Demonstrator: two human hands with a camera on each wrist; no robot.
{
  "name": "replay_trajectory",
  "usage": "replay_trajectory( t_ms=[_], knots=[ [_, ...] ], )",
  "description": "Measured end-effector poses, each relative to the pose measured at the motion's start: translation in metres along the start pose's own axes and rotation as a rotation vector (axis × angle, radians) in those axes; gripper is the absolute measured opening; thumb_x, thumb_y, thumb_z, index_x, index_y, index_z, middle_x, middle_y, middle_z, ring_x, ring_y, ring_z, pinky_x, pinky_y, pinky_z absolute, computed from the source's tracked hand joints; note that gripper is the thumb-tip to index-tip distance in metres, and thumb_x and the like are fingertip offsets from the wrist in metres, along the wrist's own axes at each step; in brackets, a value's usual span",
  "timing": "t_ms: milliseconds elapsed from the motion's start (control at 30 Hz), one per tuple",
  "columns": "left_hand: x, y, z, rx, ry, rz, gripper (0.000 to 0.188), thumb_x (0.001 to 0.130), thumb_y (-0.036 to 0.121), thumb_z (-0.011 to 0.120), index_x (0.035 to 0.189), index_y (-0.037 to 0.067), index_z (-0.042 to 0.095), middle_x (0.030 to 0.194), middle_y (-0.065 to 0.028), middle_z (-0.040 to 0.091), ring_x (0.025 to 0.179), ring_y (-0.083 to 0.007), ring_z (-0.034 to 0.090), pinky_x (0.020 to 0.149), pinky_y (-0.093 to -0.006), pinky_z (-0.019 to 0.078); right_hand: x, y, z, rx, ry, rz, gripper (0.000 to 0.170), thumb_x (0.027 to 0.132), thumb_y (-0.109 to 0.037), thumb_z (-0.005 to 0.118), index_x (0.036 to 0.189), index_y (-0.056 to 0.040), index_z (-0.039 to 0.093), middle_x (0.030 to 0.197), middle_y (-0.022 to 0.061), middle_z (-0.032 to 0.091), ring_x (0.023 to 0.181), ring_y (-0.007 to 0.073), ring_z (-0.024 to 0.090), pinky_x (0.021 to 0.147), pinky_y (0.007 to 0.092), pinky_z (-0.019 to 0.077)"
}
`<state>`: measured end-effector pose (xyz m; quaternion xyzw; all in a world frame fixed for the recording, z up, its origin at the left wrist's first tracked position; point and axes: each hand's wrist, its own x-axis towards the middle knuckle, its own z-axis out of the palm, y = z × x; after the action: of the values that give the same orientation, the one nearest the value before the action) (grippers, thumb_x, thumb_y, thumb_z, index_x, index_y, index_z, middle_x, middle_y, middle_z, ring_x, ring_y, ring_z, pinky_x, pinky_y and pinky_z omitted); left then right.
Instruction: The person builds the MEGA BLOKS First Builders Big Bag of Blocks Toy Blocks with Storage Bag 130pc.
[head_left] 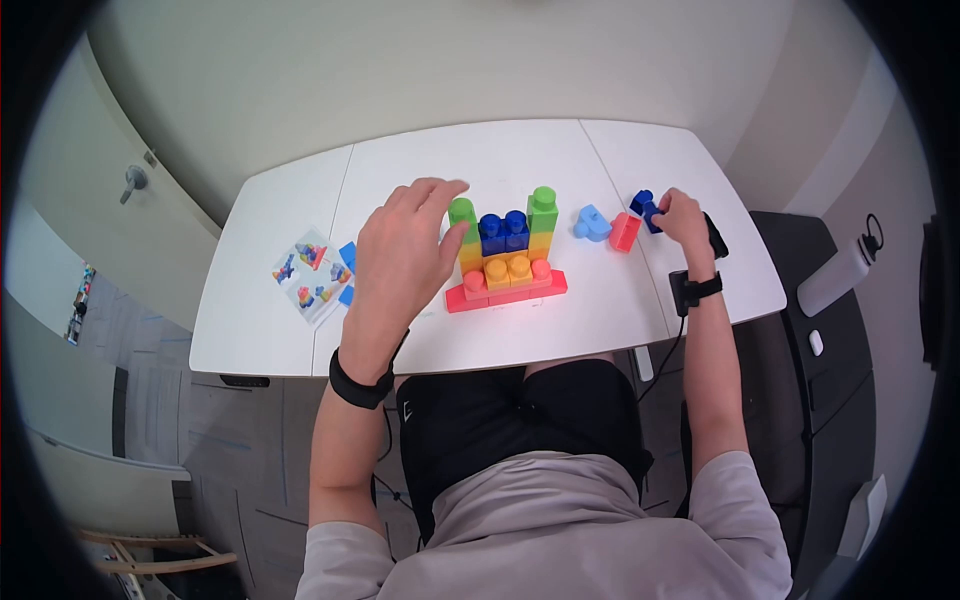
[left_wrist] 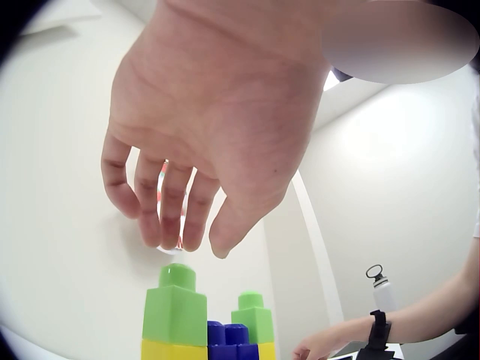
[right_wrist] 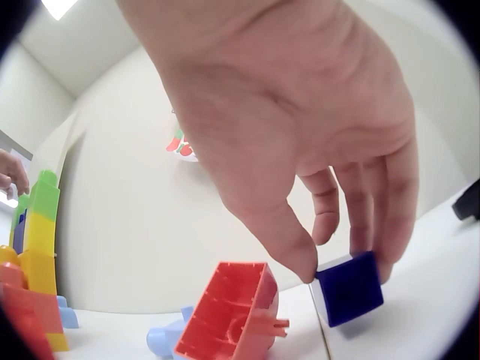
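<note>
A toy block castle (head_left: 517,272) stands on the table, with a red base, yellow and dark blue blocks in the middle, and a green block (head_left: 543,213) topping each side tower. My left hand (head_left: 405,240) hovers by the left tower, fingers loosely bent and holding nothing; the left wrist view shows it above that tower's green block (left_wrist: 175,313). Over at the right, my right hand (right_wrist: 300,142) pinches a dark blue block (right_wrist: 351,291) between thumb and fingers, its flat face towards the camera. Beside it lie a red piece (head_left: 625,232), hollow side showing, and a light blue piece (head_left: 593,224).
A picture sheet (head_left: 310,275) lies at the table's left, with blue pieces (head_left: 347,256) partly hidden by my left hand. A black object (head_left: 716,236) rests beyond my right wrist. On a dark cabinet to the right are a white bottle (head_left: 836,277) and a small white object (head_left: 816,343).
</note>
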<state>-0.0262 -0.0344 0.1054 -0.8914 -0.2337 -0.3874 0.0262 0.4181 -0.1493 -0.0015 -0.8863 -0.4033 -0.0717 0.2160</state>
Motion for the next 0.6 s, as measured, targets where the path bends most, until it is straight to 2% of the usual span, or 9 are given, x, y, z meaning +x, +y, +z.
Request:
replay_trajectory(
  t_ms=[133, 200, 267, 300, 333, 400, 467, 600],
  knots=[
    [0.004, 0.012, -0.004, -0.051, 0.053, 0.008, 0.039, 0.086, 0.01, 0.08, 0.124, 0.008, 0.07, 0.11, -0.0111, 0.073, 0.102, -0.0301, 0.07, 0.084, -0.0401, 0.0573, -0.013, -0.037, -0.055, 0.101, 0.111, -0.138, 0.026, 0.08, -0.014, 0.083, 0.099, -0.0039, 0.068, 0.088, 0.0144, 0.076, 0.092, 0.032, 0.076, 0.08, 0.0411, 0.0599],
    [0.005, 0.016, -0.004, -0.094, 0.058, 0.023, 0.041, 0.087, 0.01, 0.08, 0.127, 0.009, 0.069, 0.113, -0.0132, 0.073, 0.106, -0.0328, 0.07, 0.087, -0.0406, 0.0577, -0.04, -0.089, -0.092, 0.524, 0.006, -0.23, 0.024, 0.086, -0.008, 0.078, 0.102, -0.0017, 0.061, 0.096, 0.0137, 0.076, 0.098, 0.0269, 0.077, 0.082, 0.0367, 0.061],
    [0.005, 0.019, -0.005, -0.185, 0.069, 0.104, 0.042, 0.087, 0.01, 0.081, 0.127, 0.007, 0.068, 0.113, -0.0141, 0.073, 0.106, -0.0329, 0.07, 0.088, -0.0408, 0.0572, -0.062, -0.121, -0.106, 0.778, -0.062, -0.467, 0.023, 0.091, -0.004, 0.074, 0.103, -0.0016, 0.055, 0.109, 0.0139, 0.074, 0.105, 0.0237, 0.076, 0.087, 0.0346, 0.0617],
    [0.005, 0.022, -0.004, -0.185, 0.067, 0.107, 0.042, 0.087, 0.01, 0.081, 0.127, 0.007, 0.068, 0.113, -0.0141, 0.073, 0.106, -0.0329, 0.07, 0.088, -0.0408, 0.0572, -0.07, -0.132, -0.106, 0.807, -0.084, -0.561, 0.023, 0.091, -0.002, 0.075, 0.101, -0.0027, 0.054, 0.121, 0.0139, 0.072, 0.107, 0.0236, 0.075, 0.091, 0.0351, 0.0614],
    [0.005, 0.025, -0.004, -0.236, 0.071, 0.117, 0.041, 0.087, 0.011, 0.081, 0.126, 0.007, 0.068, 0.114, -0.0137, 0.073, 0.105, -0.0329, 0.07, 0.088, -0.0407, 0.0569, -0.084, -0.148, -0.11, 0.892, -0.132, -0.581, 0.024, 0.09, 0.0, 0.075, 0.099, -0.003, 0.053, 0.119, 0.0136, 0.072, 0.107, 0.0239, 0.076, 0.094, 0.0347, 0.0606],
    [0.004, 0.031, -0.004, -0.285, 0.077, 0.135, 0.04, 0.088, 0.012, 0.081, 0.126, 0.006, 0.068, 0.114, -0.0134, 0.074, 0.105, -0.0328, 0.07, 0.088, -0.0407, 0.0566, -0.104, -0.17, -0.108, 0.926, -0.139, -0.74, 0.025, 0.088, 0.003, 0.076, 0.098, -0.0038, 0.054, 0.121, 0.0144, 0.072, 0.108, 0.0251, 0.075, 0.099, 0.0349, 0.0588],
    [0.003, 0.036, -0.005, -0.369, 0.046, 0.113, 0.039, 0.088, 0.012, 0.082, 0.124, 0.005, 0.068, 0.115, -0.013, 0.074, 0.103, -0.0329, 0.071, 0.088, -0.0414, 0.0559, -0.12, -0.184, -0.107, 0.936, -0.152, -0.79, 0.023, 0.088, 0.003, 0.075, 0.097, -0.004, 0.054, 0.121, 0.0144, 0.072, 0.109, 0.0245, 0.073, 0.101, 0.0358, 0.0584],
    [0.002, 0.034, -0.006, -0.344, 0.053, 0.13, 0.037, 0.088, 0.012, 0.082, 0.121, 0.004, 0.068, 0.114, -0.0132, 0.074, 0.102, -0.0334, 0.071, 0.088, -0.0413, 0.0556, -0.127, -0.192, -0.101, 1.01, -0.191, -0.814, 0.021, 0.088, 0.002, 0.074, 0.096, -0.0048, 0.055, 0.123, 0.0141, 0.071, 0.109, 0.0252, 0.072, 0.102, 0.0367, 0.0574]
  ],
)
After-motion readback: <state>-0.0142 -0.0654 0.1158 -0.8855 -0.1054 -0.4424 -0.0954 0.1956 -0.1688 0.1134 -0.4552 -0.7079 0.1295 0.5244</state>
